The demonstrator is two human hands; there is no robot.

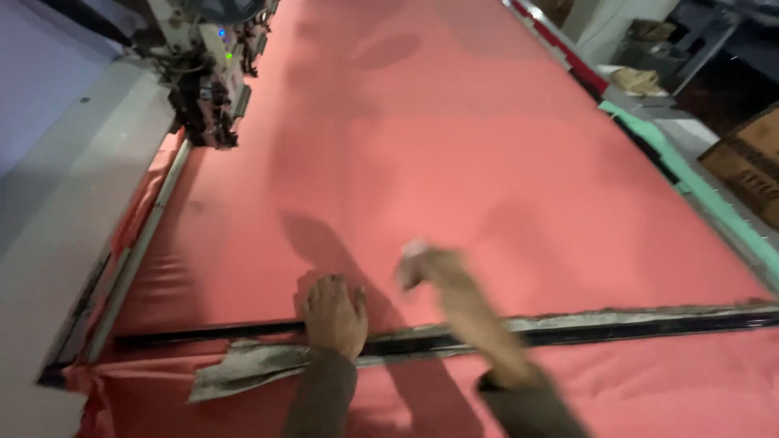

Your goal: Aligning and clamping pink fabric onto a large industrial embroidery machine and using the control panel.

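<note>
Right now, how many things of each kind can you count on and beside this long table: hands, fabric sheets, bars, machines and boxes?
Hands: 2, the left hand flat on the fabric, the right hand blurred above it
Salmon-red fabric sheet: 1
Dark bar across the fabric: 1
Machine at the table edge: 1
Cardboard box: 1
Total: 6

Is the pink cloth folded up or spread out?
Spread out: the pink cloth lies flat across the table, with the left hand pressed on it.
</note>
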